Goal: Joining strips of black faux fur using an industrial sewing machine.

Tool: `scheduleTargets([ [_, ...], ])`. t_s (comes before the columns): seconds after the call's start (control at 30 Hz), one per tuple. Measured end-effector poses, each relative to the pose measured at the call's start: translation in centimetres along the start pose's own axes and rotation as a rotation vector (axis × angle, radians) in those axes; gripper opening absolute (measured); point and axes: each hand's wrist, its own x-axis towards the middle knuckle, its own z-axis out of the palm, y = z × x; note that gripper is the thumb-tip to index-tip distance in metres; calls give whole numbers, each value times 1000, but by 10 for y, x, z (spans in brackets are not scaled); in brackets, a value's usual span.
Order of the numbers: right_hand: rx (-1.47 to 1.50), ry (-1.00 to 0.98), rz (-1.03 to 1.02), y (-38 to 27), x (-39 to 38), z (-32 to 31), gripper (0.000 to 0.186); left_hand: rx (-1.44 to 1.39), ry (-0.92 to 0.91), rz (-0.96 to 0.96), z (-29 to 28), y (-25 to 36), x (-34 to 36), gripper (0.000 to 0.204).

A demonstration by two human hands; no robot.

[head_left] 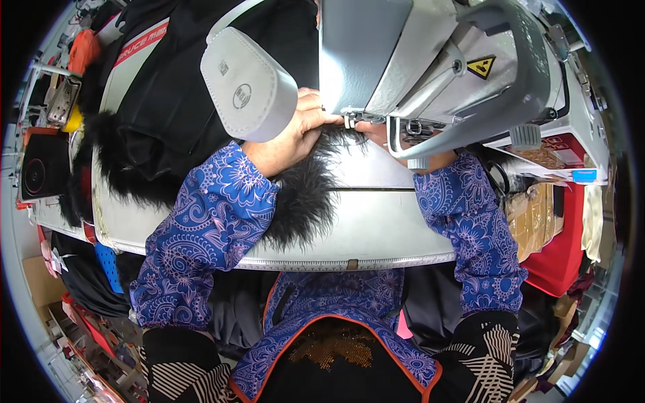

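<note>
A grey and white sewing machine (366, 54) reaches over the white work table (376, 225). Black cloth (161, 101) with fluffy black feather-like trim (302, 205) lies left of the needle area, and the trim hangs below my left wrist. My left hand (285, 144) is closed on the trim's upper part, its index finger stretched toward the presser foot (351, 119). A grey rounded head on an arm (248, 84) covers part of that hand. On the other side, fingertips of my right hand (440, 161) come close to the presser foot; the machine hides most of its fingers.
A measuring tape (396, 260) runs along the table's front edge. At the right stand a taped brown package (531, 215) and a red bin (561, 235). A black speaker-like box (44, 164) is at the far left. Dark cloth (87, 275) hangs below the table's left side.
</note>
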Motion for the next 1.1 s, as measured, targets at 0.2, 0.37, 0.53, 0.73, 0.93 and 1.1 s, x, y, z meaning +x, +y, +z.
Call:
scheduleTargets([
  [0.2,22,35,-6,-4,1,-3,39,33,-35,-48,-1,-1,-1,32],
  [0.37,163,-50,75,-8,5,-12,48,11,-57,-108,2,-3,-4,30],
  [0.53,871,-18,258,-6,6,-17,36,45,-44,-95,4,-7,-3,30],
  [0.73,1336,-31,290,9,2,-3,52,43,-85,-71,3,-9,-3,34],
  [0.93,960,54,207,-9,11,-25,45,83,-33,-41,4,-11,-6,38],
  [1.1,-20,148,189,-68,-21,-122,23,112,-83,-40,-5,-3,-13,40],
])
